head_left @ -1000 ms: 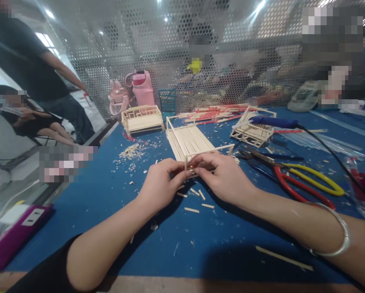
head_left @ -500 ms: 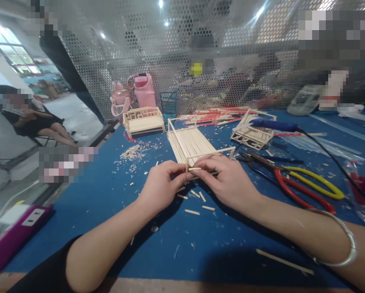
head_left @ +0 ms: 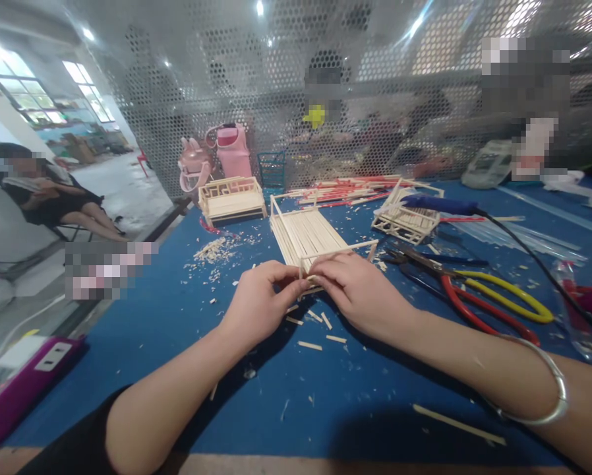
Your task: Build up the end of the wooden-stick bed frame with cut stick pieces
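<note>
A small model of pale wooden sticks (head_left: 316,232), like a miniature bench or bed with a slatted base and raised rails, stands mid-table. My left hand (head_left: 257,298) is closed, thumb and fingers pinching the model's near left corner by its post. Close beside it, my right hand (head_left: 368,285) is closed too, its fingertips pinching a short wooden stick against that same corner. The stick is mostly hidden by the fingers. Several short stick offcuts (head_left: 310,346) lie just in front of the hands.
Pliers (head_left: 503,290) with red and yellow handles lie to the right, near a blue corded tool (head_left: 439,203). A finished-looking miniature bench (head_left: 233,201) and another stick model (head_left: 407,221) stand behind. A purple power strip (head_left: 33,389) is at left. A person sits at far left.
The short stick, earlier visible between the fingertips, is now mostly covered, as my right fingers have closed in at the corner. The view has shifted slightly.
</note>
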The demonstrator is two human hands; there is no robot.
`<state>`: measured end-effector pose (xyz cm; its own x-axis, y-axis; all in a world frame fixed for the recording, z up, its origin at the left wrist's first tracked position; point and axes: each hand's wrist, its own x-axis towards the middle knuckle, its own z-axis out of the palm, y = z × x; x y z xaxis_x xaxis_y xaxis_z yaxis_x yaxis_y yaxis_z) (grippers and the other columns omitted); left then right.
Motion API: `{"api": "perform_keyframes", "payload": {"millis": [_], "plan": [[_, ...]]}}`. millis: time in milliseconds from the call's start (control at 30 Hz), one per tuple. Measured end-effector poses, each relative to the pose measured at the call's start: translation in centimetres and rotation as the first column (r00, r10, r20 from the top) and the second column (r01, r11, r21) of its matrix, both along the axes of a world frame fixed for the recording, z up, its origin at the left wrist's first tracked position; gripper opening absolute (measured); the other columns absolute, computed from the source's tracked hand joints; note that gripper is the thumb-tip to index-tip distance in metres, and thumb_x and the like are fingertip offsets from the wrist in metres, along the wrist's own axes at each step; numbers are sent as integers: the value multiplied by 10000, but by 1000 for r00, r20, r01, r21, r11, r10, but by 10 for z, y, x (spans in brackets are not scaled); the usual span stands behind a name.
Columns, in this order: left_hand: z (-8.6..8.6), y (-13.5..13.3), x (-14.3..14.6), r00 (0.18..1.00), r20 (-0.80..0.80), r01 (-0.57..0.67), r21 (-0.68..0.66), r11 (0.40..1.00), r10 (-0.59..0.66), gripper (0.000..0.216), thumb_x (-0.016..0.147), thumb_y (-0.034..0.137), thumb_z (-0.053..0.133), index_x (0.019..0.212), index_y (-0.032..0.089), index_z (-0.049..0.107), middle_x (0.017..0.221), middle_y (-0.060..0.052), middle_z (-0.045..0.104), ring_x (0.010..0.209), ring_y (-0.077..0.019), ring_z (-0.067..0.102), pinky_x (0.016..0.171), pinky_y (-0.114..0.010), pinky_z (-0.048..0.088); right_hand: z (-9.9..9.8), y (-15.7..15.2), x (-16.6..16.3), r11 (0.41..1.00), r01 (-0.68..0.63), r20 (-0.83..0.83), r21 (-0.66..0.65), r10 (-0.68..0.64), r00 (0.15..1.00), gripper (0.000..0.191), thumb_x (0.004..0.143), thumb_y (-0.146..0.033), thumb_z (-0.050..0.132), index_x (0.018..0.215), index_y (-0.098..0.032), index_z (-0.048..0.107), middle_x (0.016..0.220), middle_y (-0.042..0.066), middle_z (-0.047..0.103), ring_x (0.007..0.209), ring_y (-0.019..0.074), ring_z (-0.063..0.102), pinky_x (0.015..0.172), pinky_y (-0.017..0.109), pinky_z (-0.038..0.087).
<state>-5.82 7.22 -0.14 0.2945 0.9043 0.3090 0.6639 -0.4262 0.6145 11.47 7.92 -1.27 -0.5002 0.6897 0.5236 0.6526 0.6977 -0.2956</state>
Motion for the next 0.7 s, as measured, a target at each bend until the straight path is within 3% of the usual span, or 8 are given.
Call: {"api": "perform_keyframes", "payload": {"millis": [333, 500, 700], "plan": [[2, -1, 2, 999, -16, -28, 18, 999, 28, 166, 809, 304, 601, 736, 195, 703, 755, -18, 692, 714, -155, 609, 659, -274, 427, 1, 2, -2, 1000, 11, -32, -6, -11, 999, 174, 877, -153, 498, 812, -162, 659, 871, 59, 713, 832, 198, 636, 763, 326, 453], [4, -1, 2, 999, -10, -35, -3, 999, 35, 129, 806, 261, 609, 782, 209, 724, 777, -16, 696, 730, -154, 617, 665, -269, 428, -3, -4, -1, 999, 15, -206, 51, -4, 979, 171, 842, -139, 545, 961, -155, 667, 938, 75, 714, 898, 192, 635, 785, 315, 489], [4, -1, 1, 999, 0, -38, -27, 999, 38, 130, 804, 228, 605, 837, 227, 731, 795, -10, 696, 747, -154, 624, 682, -270, 439, -7, -5, -1, 997, -53, -361, 48, 67, 930, 244, 855, -95, 496, 969, -193, 687, 930, 53, 718, 906, 155, 642, 799, 299, 510]]}}
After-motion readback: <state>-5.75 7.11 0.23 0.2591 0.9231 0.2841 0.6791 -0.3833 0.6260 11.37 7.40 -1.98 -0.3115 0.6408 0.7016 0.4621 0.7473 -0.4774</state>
